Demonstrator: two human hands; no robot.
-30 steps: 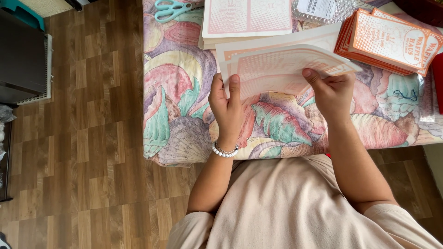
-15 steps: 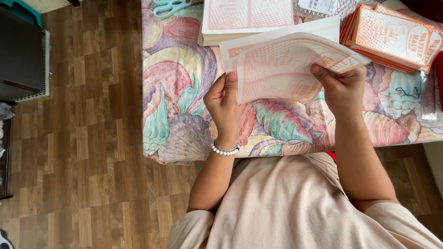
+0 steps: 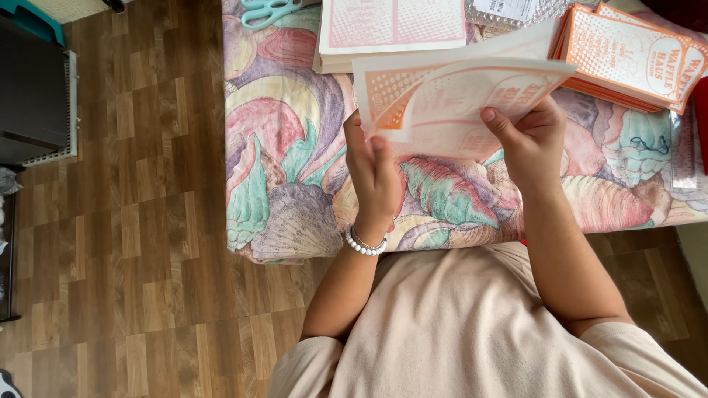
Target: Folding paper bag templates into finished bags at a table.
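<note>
Paper sheets (image 3: 450, 103), orange-printed, now lifted higher off the shell-patterned desk (image 3: 295, 184), left hand (image 3: 375, 173) and right hand (image 3: 532, 140) each pinching an edge, below the flat stack (image 3: 391, 26)

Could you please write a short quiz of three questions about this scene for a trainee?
1. True or false: both hands hold the printed sheet.
2. Which lies at the top left of the patterned cloth? A) scissors B) a cup C) a phone
3. What does the left hand wear at the wrist?

Key:
1. True; the right hand grips its right side.
2. A, the teal scissors.
3. A white bead bracelet.
</note>
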